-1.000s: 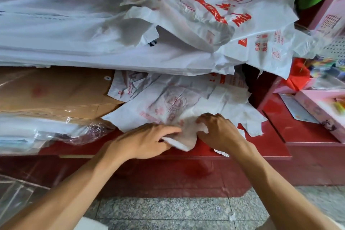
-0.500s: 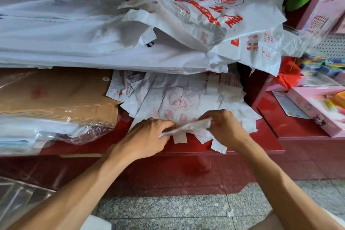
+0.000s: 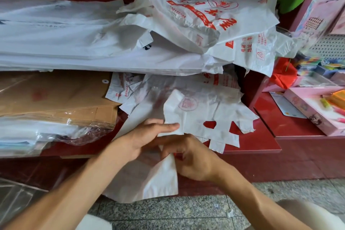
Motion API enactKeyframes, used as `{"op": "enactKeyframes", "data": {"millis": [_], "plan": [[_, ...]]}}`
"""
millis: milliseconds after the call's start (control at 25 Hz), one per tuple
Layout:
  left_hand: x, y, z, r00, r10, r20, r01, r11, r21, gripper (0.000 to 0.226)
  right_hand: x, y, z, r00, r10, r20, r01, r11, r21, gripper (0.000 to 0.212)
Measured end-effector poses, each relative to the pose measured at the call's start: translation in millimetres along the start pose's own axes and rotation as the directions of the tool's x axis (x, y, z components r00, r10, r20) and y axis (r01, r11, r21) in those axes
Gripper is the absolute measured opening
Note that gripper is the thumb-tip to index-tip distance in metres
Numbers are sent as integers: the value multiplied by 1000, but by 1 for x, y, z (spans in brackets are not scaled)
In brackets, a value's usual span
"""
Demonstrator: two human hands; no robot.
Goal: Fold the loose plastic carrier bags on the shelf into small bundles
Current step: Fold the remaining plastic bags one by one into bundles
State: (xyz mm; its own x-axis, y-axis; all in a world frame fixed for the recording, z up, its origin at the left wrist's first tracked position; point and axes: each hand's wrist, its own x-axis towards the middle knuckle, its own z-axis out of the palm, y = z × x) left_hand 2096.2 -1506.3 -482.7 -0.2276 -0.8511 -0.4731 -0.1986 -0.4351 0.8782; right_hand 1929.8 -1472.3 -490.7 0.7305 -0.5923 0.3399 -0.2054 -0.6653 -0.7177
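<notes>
Head view: a white carrier bag [image 3: 149,179] hangs over the front edge of the red shelf [image 3: 257,142], its upper part pinned on the shelf and its lower part draped toward the stone floor [image 3: 168,211]. Left hand [image 3: 147,136] lies on the bag with fingers straight, pressing it flat. Right hand [image 3: 194,157] has fingers curled, pinching the bag's edge just beside the left fingertips. More loose bags [image 3: 205,110] lie spread on the shelf behind; a larger heap [image 3: 205,24] sits above them, brown envelopes [image 3: 56,95] to the left. To fold cleanly, the flat hand should probably hold the crease line firm while the pinching hand draws the plastic taut and lays it over squarely, pressing out trapped air.
</notes>
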Motion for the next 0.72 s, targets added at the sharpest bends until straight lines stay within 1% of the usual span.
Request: {"op": "enactKeyframes", "data": {"millis": [40, 80, 120, 160, 200, 240, 280, 320, 360, 400, 440, 480, 520, 560, 600, 680, 720], "plan": [[1, -1, 2, 997, 47, -59, -46, 999, 12, 32, 1, 0, 4, 1000, 18, -23, -18, 1000, 22, 29], [5, -1, 2, 987, 102, -123, -105, 994, -16, 18, 2, 0, 5, 994, 64, -94, -60, 997, 48, 34], [8, 1, 0, 975, 143, -173, -154, 987, -51, 6, 3, 0, 1, 969, 135, -209, -121, 990, 77, 37], [9, 4, -2, 967, 173, -189, -194, 976, -100, 4, 5, 2, -5, 911, 224, -348, -196, 974, 112, 38], [7, 8, -4, 964, 206, -169, -236, 954, -184, 10, 7, 3, -12, 817, 326, -476, -279, 945, 168, 37], [6, 9, -8, 961, 247, -126, -275, 910, -311, 18, 8, 5, -20, 698, 438, -567, -356, 899, 256, 34], [3, 13, -10, 952, 297, -76, -297, 829, -474, 24, 6, 9, -27, 584, 551, -597, -410, 834, 369, 29], [-4, 15, -13, 939, 341, -40, -294, 738, -607, 28, 4, 16, -33, 506, 666, -548, -426, 746, 513, 25], [-4, 18, -17, 933, 359, -31, -292, 703, -649, 30, 3, 22, -37, 475, 766, -433, -411, 628, 660, 24], [1, 20, -19, 940, 337, -53, -295, 727, -620, 31, 1, 28, -38, 480, 828, -288, -391, 496, 775, 29], [10, 20, -23, 951, 291, -107, -303, 803, -513, 33, -1, 31, -38, 500, 852, -154, -377, 375, 847, 36], [18, 20, -26, 955, 240, -177, -289, 891, -351, 36, -2, 31, -37, 529, 847, -52, -379, 291, 879, 42], [23, 19, -29, 947, 197, -253, -250, 948, -199, 41, -3, 30, -35, 570, 822, 15, -377, 245, 893, 46], [26, 15, -29, 937, 169, -306, -220, 965, -140, 44, -3, 27, -35, 601, 798, 40, -355, 222, 908, 48], [29, 9, -29, 932, 142, -333, -200, 969, -146, 45, -3, 25, -36, 621, 784, 26, -302, 208, 930, 49], [28, 0, -28, 928, 106, -358, -174, 971, -163, 43, -4, 24, -44, 641, 764, -74, -129, 203, 971, 51], [27, -3, -28, 926, 108, -363, -179, 970, -167, 44, -3, 25, -49, 643, 759, -100, -58, 179, 982, 53]]}}
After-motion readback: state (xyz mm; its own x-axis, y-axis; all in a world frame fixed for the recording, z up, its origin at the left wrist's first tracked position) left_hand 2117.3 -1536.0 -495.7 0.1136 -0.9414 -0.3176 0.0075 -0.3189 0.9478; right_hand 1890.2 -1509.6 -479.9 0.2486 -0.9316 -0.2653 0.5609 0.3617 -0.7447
